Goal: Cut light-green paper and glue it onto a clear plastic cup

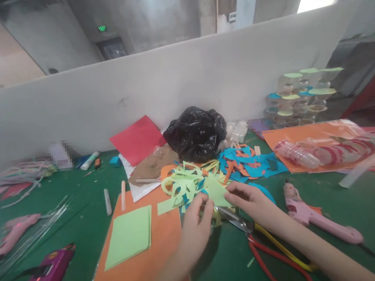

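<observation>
The green paper piece [218,193] looks matt and smooth, the scissors [249,228] have shiny metal blades and plastic-looking handles, the black bag [196,133] is glossy, crinkled plastic, and the glue gun [300,212] at four o'clock is smooth pink plastic.

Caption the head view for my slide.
Right hand pinching a pale green paper piece, left hand at its edge, red-and-yellow-handled metal scissors close by, tangled coloured paper scraps behind.

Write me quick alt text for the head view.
The right hand pinches a light green paper piece, the left hand close at its edge, above a green table. Scissors lie nearer the viewer; paper scraps and a black bag lie beyond.
</observation>
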The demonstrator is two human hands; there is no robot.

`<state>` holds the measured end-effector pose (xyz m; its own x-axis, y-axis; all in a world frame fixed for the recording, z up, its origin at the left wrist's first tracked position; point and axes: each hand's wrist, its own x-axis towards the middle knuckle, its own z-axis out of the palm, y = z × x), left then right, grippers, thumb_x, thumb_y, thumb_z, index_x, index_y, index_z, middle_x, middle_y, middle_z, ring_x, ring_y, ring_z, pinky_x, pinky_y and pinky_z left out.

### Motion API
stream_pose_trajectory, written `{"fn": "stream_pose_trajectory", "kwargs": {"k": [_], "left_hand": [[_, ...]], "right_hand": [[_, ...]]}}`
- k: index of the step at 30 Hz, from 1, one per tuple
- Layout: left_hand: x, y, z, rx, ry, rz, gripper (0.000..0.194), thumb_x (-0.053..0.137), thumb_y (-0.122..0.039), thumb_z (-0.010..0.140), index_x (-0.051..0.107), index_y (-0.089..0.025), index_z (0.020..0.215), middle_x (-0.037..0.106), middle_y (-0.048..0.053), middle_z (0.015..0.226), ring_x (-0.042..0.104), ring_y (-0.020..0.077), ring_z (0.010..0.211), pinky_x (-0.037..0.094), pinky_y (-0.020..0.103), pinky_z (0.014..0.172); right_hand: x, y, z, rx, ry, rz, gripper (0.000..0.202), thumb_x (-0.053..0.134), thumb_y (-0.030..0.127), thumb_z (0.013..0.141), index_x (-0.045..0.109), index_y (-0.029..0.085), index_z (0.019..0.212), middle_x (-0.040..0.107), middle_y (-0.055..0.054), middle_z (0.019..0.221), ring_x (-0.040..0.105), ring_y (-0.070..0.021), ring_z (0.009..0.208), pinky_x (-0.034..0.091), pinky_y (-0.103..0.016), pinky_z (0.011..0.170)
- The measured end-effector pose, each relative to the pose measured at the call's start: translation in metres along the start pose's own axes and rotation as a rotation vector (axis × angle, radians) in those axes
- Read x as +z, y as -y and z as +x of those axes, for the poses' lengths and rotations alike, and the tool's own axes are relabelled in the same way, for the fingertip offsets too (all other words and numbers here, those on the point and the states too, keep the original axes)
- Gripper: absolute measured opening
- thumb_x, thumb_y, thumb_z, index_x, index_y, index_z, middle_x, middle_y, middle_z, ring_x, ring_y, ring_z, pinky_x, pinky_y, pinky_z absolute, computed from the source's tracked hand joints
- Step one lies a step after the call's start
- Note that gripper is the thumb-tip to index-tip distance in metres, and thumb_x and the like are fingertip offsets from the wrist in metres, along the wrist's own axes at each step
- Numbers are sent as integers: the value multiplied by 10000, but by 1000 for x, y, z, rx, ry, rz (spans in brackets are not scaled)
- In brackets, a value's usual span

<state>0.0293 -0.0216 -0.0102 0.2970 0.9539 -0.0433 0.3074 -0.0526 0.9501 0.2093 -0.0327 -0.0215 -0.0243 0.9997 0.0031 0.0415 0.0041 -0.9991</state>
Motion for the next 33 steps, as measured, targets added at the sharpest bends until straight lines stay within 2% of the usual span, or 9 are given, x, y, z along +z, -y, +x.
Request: {"fn": "stream_pose_trajectory", "kwargs": {"k": [3,5,9,12,18,22,28,31,33], "left_hand": [[-2,0,2,-18,-43,-36,270,456,-473,946,551,-220,963,569,9,923,527,171,874,415,282,793],[-3,-1,3,-10,-60,-70,273,472,-470,948,564,-226,1030,586,15,991,536,173,941,417,279,842],[-6,0,5,41,-59,-87,298,467,-481,958,499,-214,829,442,-35,769,441,133,743,391,241,692],[-6,0,4,47,-42,-87,330,460,-487,964,444,-214,779,380,-50,721,385,122,680,352,235,626],[-4,1,3,31,-30,-50,326,433,-491,981,453,-214,809,400,-48,740,388,124,691,339,245,635],[-3,1,1,25,10,-6,337,422,-509,983,453,-219,813,418,-44,745,395,131,695,331,259,637],[-1,1,-2,41,40,128,326,412,-486,986,463,-220,804,459,-42,716,423,140,678,313,276,642],[-1,2,-3,60,33,148,321,408,-480,992,481,-221,816,494,-37,727,450,144,687,321,277,647],[-1,3,-3,66,25,160,323,413,-483,993,494,-222,820,508,-35,725,459,145,681,322,276,641]], "right_hand": [[0,-2,-2,4,60,-29,322,630,543,851,578,227,820,501,33,719,449,-137,668,380,-268,611],[1,-2,-3,7,102,-71,310,607,531,871,574,227,819,504,31,732,454,-139,672,374,-271,618],[3,-2,-7,28,167,-163,282,585,504,886,582,224,850,508,31,740,447,-139,672,347,-277,618],[4,-1,-8,36,196,-191,284,563,497,900,567,217,854,503,29,750,433,-137,685,336,-279,628],[6,3,-8,47,220,-187,299,569,500,885,531,210,823,464,34,723,409,-134,674,333,-278,621],[8,0,-9,26,189,-170,278,545,492,912,532,217,870,427,42,732,391,-130,668,329,-270,611],[14,-7,-9,5,191,-269,387,516,488,936,347,221,713,313,55,689,328,-122,646,278,-267,581],[15,-8,-9,2,172,-277,418,533,504,923,328,221,694,288,58,674,307,-115,629,259,-260,560],[14,-7,-9,1,177,-228,421,570,515,901,372,215,682,319,54,663,328,-114,626,277,-252,552]]}}
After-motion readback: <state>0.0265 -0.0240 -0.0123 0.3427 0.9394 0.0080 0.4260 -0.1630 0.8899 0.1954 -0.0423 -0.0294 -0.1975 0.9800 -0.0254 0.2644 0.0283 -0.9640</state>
